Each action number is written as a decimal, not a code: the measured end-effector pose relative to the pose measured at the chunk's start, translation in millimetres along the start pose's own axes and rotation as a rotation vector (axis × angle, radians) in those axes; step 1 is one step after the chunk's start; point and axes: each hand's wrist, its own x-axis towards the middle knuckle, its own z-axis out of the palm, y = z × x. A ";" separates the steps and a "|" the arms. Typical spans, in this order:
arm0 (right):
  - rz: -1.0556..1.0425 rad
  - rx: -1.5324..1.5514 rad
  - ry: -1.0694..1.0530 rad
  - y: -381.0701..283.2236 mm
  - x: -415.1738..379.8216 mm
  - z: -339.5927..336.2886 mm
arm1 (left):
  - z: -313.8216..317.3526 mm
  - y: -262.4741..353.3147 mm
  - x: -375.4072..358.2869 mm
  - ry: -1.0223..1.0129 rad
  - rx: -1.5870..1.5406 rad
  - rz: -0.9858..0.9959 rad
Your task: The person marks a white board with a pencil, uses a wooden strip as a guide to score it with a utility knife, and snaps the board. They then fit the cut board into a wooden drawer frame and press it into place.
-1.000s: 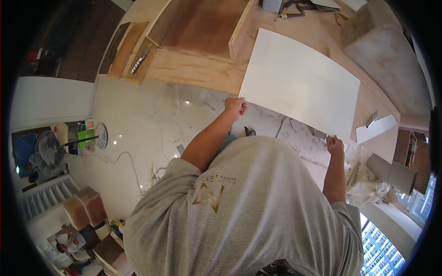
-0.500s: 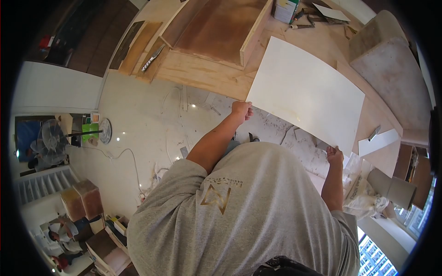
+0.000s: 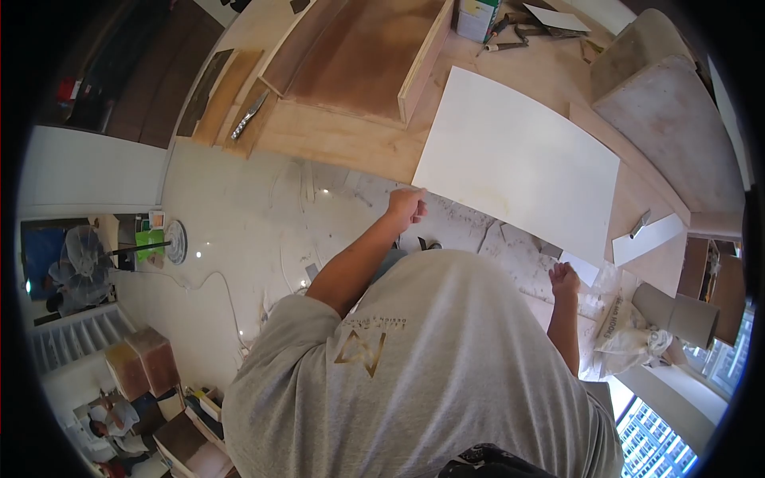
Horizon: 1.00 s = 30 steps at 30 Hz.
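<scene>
A large white sheet (image 3: 518, 163) lies on the wooden workbench, its near edge reaching past the bench's front edge. At the sheet's near left corner is my left hand (image 3: 408, 209), its fingers curled and the fingertips close against the edge; no clear grip shows. My right hand (image 3: 564, 277) hangs just below the near edge towards the right, apart from the sheet, with its fingers curled and nothing visible in them. Left of the sheet, an open wooden tray-like box (image 3: 351, 60) rests on the bench.
A knife-like tool (image 3: 249, 115) lies on wood strips at left. Behind the sheet are a can (image 3: 476, 20) and hand tools (image 3: 506, 46). A smaller white piece (image 3: 647, 240) lies at right, near a bag (image 3: 625, 338). A fan (image 3: 86, 247) and a person (image 3: 115, 416) are at far left.
My right hand has come away from the sheet's near edge, and my left hand has dropped slightly from its corner. The view has shifted a little; the sheet stays on the bench.
</scene>
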 end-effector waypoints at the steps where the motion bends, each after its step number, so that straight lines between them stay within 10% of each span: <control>1: 0.006 -0.071 -0.025 6.8 -6.3 -3.4 | -0.9 -3.0 -8.0 -0.028 0.003 -0.003; 11: -0.082 -0.480 -0.586 16.4 -204.2 126.8 | 33.7 40.2 -90.4 -0.486 0.268 0.030; 20: -0.725 -1.078 -0.903 -3.6 -254.2 223.5 | 77.2 71.5 -134.8 -0.793 0.456 0.170; 30: -0.323 -0.884 -0.934 25.1 -233.4 194.9 | 52.3 56.9 -132.8 -0.658 0.194 0.179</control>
